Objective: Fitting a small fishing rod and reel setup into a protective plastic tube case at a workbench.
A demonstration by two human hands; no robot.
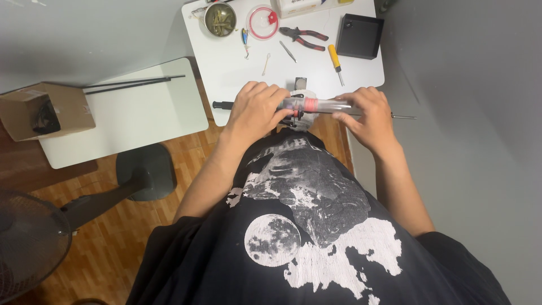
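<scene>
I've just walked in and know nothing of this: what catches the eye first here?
Both hands, left hand and right hand, grip a long rod with a red band at the white table's near edge. Behind lie red-handled pliers, a yellow screwdriver and a black tray.

two hands, one rod, one pliers, one screwdriver, two tables

I can't see the rod's mid-section or the reel part beneath, both covered by left hand and right hand. Far box is cropped; bowl contents too small to identify.
</scene>
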